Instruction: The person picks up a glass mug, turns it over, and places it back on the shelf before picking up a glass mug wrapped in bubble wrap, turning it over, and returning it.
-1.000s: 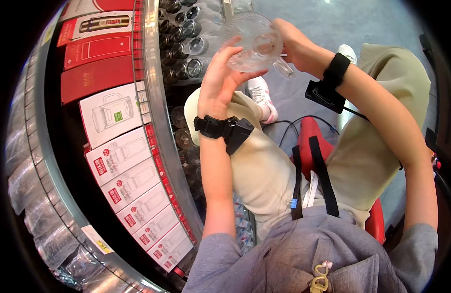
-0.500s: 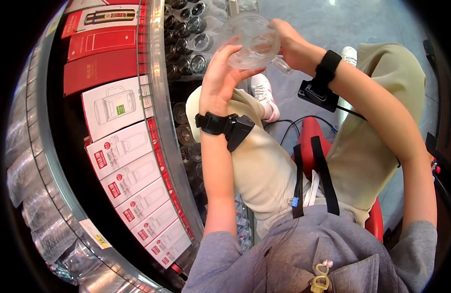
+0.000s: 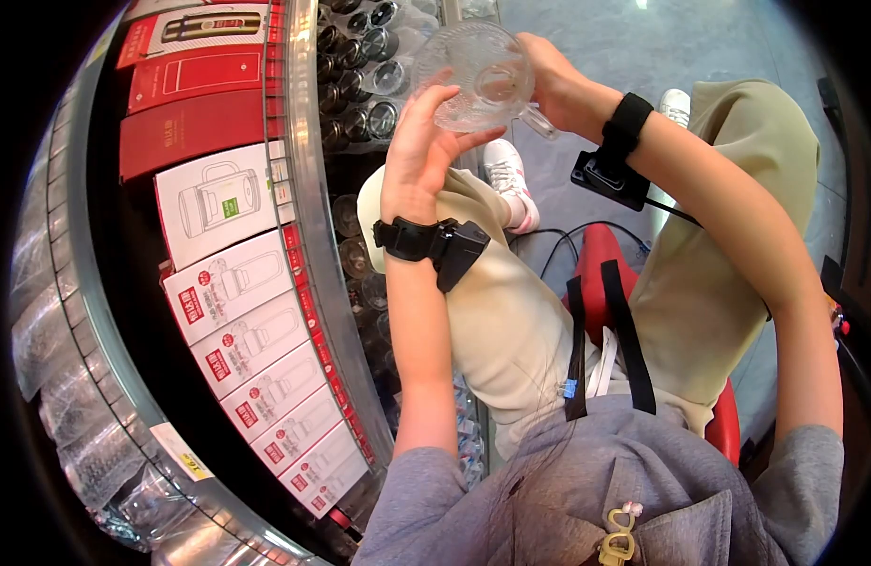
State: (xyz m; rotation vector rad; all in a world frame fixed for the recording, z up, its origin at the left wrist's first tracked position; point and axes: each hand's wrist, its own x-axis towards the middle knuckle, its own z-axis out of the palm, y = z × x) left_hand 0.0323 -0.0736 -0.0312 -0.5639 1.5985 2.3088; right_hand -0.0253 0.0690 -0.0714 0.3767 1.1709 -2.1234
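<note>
Held out in front of me is a clear ribbed glass jug [image 3: 469,90] with a handle on its lower right side. My left hand [image 3: 424,141] cups its left side and underside, some fingers showing through the glass. On the far right rim area, my right hand [image 3: 552,80] grips the jug above the handle; part of its fingers is hidden behind the glass. A black strap with a small device [image 3: 431,243] sits on my left wrist, and a similar strapped device [image 3: 613,174] is on my right wrist.
Left of me a wire-fronted shelf holds red boxes [image 3: 195,132] and white boxes picturing glass jugs [image 3: 214,203]. Dark-lidded glassware [image 3: 360,75] in plastic wrap stands on a lower level. A red stool [image 3: 601,274] is under me, with black cables [image 3: 549,241] on the floor.
The glass jug and both hands have shifted slightly to the left. The hold of both hands on it looks the same.
</note>
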